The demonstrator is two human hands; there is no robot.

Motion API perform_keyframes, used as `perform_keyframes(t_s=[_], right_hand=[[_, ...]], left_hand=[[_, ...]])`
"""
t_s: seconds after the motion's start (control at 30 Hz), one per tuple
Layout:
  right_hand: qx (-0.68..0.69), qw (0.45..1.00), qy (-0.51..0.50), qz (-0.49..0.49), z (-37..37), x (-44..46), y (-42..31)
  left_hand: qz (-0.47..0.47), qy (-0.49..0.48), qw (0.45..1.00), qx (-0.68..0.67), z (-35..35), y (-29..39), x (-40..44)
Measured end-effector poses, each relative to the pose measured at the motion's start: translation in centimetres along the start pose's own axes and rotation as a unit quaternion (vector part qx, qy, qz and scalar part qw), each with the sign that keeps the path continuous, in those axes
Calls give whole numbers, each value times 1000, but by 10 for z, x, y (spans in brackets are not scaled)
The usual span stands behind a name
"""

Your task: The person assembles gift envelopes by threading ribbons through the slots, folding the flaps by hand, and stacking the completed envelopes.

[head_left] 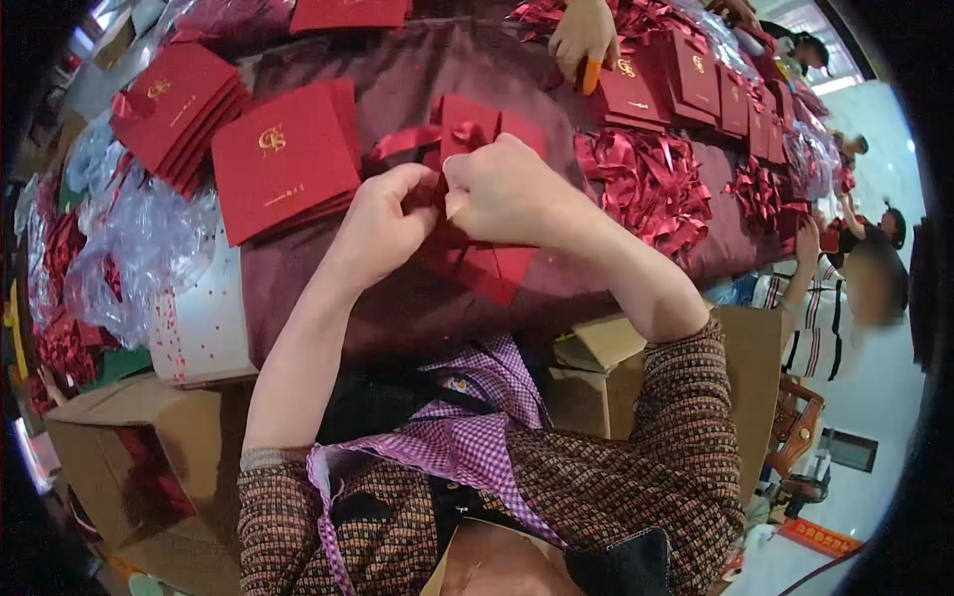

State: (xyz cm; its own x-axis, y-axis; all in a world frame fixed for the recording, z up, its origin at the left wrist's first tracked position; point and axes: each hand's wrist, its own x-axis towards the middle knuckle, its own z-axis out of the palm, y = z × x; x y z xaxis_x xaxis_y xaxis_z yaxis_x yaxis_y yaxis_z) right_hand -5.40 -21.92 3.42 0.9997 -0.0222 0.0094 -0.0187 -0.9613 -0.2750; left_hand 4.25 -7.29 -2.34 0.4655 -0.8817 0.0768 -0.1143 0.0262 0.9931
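My left hand (pixel 386 226) and my right hand (pixel 512 194) meet at the middle of the table, fingers pinched close together. Between them is a red satin ribbon (pixel 402 144), one end of which sticks out to the upper left. Beneath the hands lies a red paper piece (pixel 497 273), perhaps a bag or sleeve, partly covered by my hands. Both hands appear closed on the ribbon; the fingertips hide the exact grip. Left of my left hand is a stack of red cards or bags (pixel 288 164) with gold lettering.
Another red stack (pixel 179 114) stands further left, beside clear plastic wrapping (pixel 149 248). A heap of red ribbons (pixel 651 189) lies on the right. At the far side, another person's hand (pixel 584 40) is near more red stacks. A cardboard box (pixel 149 467) sits below left.
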Motion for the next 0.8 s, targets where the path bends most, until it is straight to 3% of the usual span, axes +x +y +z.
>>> perform_keyframes(t_s=[0.1,0.17,0.23,0.3,0.33,0.37,0.4,0.47,0.7,0.73,0.8], right_hand=[[-147,982,49,-112,4,-8,-14],[-148,979,60,-125,2,-10,-12],[-77,990,65,-99,1,-10,-3],[39,994,80,-69,-5,-16,7],[82,992,88,-46,-13,-20,6],[134,991,28,-3,-21,-20,7],[131,991,29,-3,-21,-21,7],[128,991,39,10,-18,-26,6],[115,989,49,-83,-16,-32,16],[129,991,-1,-31,-32,-33,13],[282,957,12,73,-48,-33,10]], left_hand=[[-5,-9,1000,17,0,3,0],[-28,-26,999,-28,0,5,-1],[-75,-10,985,-153,2,7,0],[-74,-7,984,-160,0,9,-1],[-72,-3,987,-143,0,9,-2],[-69,1,989,-127,0,9,-2],[24,0,997,-78,3,8,0],[32,-6,999,-43,3,7,0],[57,-27,996,64,3,5,-1],[58,-26,996,65,4,6,-1],[123,-40,990,63,5,6,-2]])
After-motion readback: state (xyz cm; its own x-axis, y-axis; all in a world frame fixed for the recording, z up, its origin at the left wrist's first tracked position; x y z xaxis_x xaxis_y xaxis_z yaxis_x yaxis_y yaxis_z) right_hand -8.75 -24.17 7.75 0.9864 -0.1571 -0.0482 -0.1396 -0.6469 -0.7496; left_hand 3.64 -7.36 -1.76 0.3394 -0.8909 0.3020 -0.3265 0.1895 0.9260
